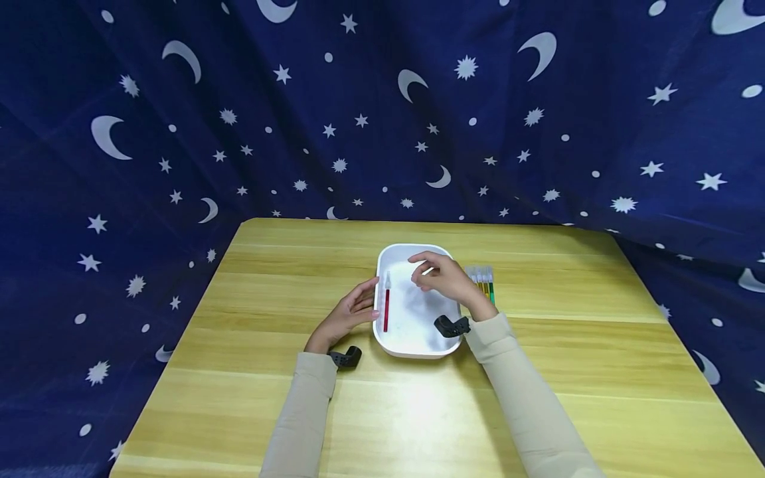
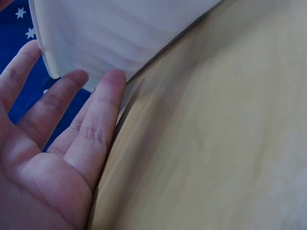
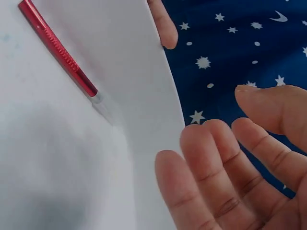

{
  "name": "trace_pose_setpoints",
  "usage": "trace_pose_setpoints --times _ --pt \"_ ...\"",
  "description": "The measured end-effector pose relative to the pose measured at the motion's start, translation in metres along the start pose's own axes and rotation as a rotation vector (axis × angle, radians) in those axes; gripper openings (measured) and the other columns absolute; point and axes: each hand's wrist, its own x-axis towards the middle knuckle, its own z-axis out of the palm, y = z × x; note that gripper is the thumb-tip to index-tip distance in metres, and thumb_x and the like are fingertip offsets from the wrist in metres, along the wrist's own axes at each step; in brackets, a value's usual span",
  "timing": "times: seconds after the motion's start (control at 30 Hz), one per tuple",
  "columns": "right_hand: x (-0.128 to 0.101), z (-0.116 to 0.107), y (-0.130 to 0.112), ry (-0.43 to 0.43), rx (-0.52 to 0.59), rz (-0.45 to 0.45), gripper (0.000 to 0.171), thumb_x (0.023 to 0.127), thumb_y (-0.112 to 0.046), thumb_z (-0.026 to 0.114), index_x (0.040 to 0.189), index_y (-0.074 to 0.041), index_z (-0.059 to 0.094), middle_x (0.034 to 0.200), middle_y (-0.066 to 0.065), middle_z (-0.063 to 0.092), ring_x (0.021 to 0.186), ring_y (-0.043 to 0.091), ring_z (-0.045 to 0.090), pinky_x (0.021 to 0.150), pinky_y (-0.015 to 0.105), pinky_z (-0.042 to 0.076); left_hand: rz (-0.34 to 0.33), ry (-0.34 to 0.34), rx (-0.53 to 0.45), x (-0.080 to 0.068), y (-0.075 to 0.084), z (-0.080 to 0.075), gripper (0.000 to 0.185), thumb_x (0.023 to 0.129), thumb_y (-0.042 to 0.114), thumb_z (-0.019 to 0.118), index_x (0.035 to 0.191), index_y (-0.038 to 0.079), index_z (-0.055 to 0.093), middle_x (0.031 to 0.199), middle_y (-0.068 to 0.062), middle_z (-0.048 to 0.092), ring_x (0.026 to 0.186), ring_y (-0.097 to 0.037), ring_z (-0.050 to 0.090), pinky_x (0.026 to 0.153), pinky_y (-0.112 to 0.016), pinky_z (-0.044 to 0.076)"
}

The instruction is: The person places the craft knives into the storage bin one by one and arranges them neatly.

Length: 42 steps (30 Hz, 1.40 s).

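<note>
One white tray [image 1: 418, 348] sits mid-desk, toward the far edge. In it lies one red pen [image 1: 386, 310] along the left wall, its long axis running near edge to far. The left hand [image 1: 345, 317], fingers straight, touches that wall outside and is nearest the pen. The right hand [image 1: 441, 277] hovers over the tray's far right, fingers loosely spread, holding nothing

Bare wooden table [image 1: 269, 279] lies open all around; inside the white plastic tray [image 1: 418, 348] only a red-handled craft knife [image 1: 386, 310] obstructs
</note>
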Motion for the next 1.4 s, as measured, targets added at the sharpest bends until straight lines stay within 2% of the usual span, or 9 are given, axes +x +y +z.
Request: trace_pose_setpoints --times 0.03,0.17,0.27,0.63,0.83,0.93,1.03,1.17,1.4 --pt "-0.002 -0.001 0.000 0.007 0.005 -0.008 0.041 0.103 0.002 0.063 0.144 0.010 0.059 0.107 0.021 0.073 0.104 0.052 0.070 0.090 0.048 0.065 0.001 -0.001 -0.002 0.000 0.000 0.000 0.079 0.102 -0.001 0.067 0.171 0.007 0.029 0.171 -0.024 0.034 0.153 -0.044 0.040 0.127 -0.052 0.035" --pt "-0.009 -0.007 0.000 0.035 0.026 -0.038 0.041 0.102 0.004 0.063 0.142 0.012 0.060 0.107 0.024 0.072 0.090 0.029 0.075 0.087 0.039 0.066 0.003 -0.002 -0.006 0.000 0.000 0.000 0.079 0.102 -0.002 0.067 0.171 0.006 0.029 0.172 -0.024 0.034 0.153 -0.044 0.040 0.127 -0.051 0.035" --pt "-0.014 -0.013 0.002 0.054 0.029 -0.054 0.040 0.103 0.005 0.063 0.142 0.012 0.060 0.107 0.025 0.071 0.084 0.011 0.071 0.083 0.030 0.064 0.005 -0.003 -0.006 -0.001 0.000 0.001 0.079 0.102 -0.002 0.066 0.171 0.006 0.028 0.172 -0.024 0.033 0.154 -0.044 0.040 0.127 -0.051 0.035" --pt "-0.031 -0.033 0.012 0.111 -0.029 -0.096 0.037 0.104 0.004 0.064 0.140 0.012 0.061 0.108 0.025 0.071 0.086 0.010 0.072 0.083 0.035 0.065 0.000 -0.004 0.003 -0.002 0.001 0.001 0.078 0.103 -0.002 0.066 0.171 0.006 0.029 0.171 -0.025 0.034 0.154 -0.044 0.040 0.127 -0.051 0.035" --pt "-0.039 -0.043 0.020 0.122 -0.037 -0.100 0.038 0.105 0.004 0.061 0.142 0.013 0.059 0.110 0.027 0.070 0.089 0.031 0.073 0.080 0.036 0.065 0.007 -0.008 0.009 -0.003 0.002 0.001 0.078 0.103 -0.001 0.066 0.171 0.005 0.028 0.171 -0.025 0.034 0.153 -0.045 0.040 0.127 -0.051 0.036" --pt "-0.043 -0.047 0.024 0.125 -0.036 -0.088 0.039 0.107 0.003 0.061 0.144 0.013 0.057 0.112 0.029 0.068 0.093 0.037 0.073 0.083 0.043 0.066 0.006 -0.009 0.003 -0.003 0.002 0.001 0.078 0.103 -0.001 0.067 0.171 0.006 0.029 0.172 -0.025 0.034 0.154 -0.045 0.039 0.127 -0.051 0.036" --pt "-0.046 -0.052 0.028 0.131 -0.031 -0.080 0.041 0.107 0.002 0.062 0.145 0.014 0.055 0.115 0.031 0.067 0.094 0.032 0.073 0.086 0.048 0.066 0.000 -0.007 -0.003 -0.002 0.002 0.000 0.079 0.103 -0.002 0.067 0.171 0.007 0.029 0.172 -0.024 0.034 0.154 -0.044 0.039 0.126 -0.050 0.036" --pt "-0.049 -0.057 0.034 0.146 -0.022 -0.064 0.042 0.107 0.002 0.063 0.146 0.015 0.054 0.116 0.032 0.066 0.092 0.025 0.073 0.087 0.044 0.066 -0.003 -0.007 -0.007 -0.002 0.000 0.000 0.079 0.103 -0.003 0.066 0.171 0.008 0.029 0.172 -0.023 0.034 0.154 -0.043 0.040 0.126 -0.050 0.036" --pt "-0.051 -0.063 0.040 0.144 -0.007 -0.046 0.044 0.107 0.002 0.062 0.147 0.016 0.052 0.116 0.035 0.065 0.093 0.030 0.073 0.085 0.041 0.066 0.001 -0.006 -0.006 -0.002 0.000 0.000 0.078 0.103 -0.001 0.067 0.171 0.007 0.030 0.171 -0.024 0.035 0.154 -0.044 0.039 0.127 -0.050 0.035"
